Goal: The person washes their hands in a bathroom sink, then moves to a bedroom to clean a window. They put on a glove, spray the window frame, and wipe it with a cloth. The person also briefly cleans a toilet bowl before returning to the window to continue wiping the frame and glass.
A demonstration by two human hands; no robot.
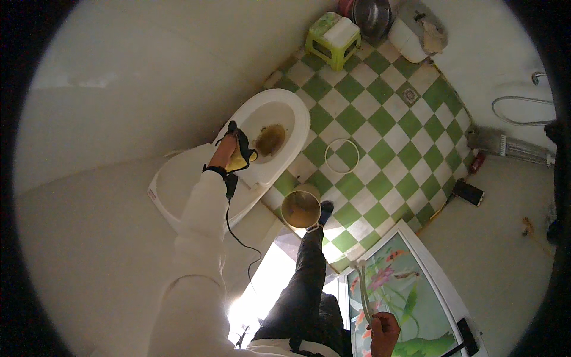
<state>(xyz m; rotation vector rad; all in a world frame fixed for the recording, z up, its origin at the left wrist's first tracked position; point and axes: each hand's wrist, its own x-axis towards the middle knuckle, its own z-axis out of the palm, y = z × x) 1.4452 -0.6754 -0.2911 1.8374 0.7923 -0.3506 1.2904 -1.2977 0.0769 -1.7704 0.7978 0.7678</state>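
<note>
My left hand (237, 151), in a black-and-yellow glove with a cabled device at the wrist, is over the near side of the white toilet bowl (299, 107). Its fingers are mostly hidden, so whether it grips anything is unclear. Brown murky water (270, 139) sits in the bowl. At lower right, my right hand (384, 332) is closed around the lower end of a pale, thin, two-stemmed tool (363, 290), its rounded tips pointing away from me. A cream bucket (310, 190) holding brownish liquid stands by my foot, between the toilet and the floor ring.
A pale ring (341, 139) lies on the green-and-white tiles (379, 151). A green stool (335, 44), metal basin (372, 18) and white bin (407, 40) stand at the back. A shower hose (513, 120) hangs right. A framed door (428, 272) with a fish picture is beside me.
</note>
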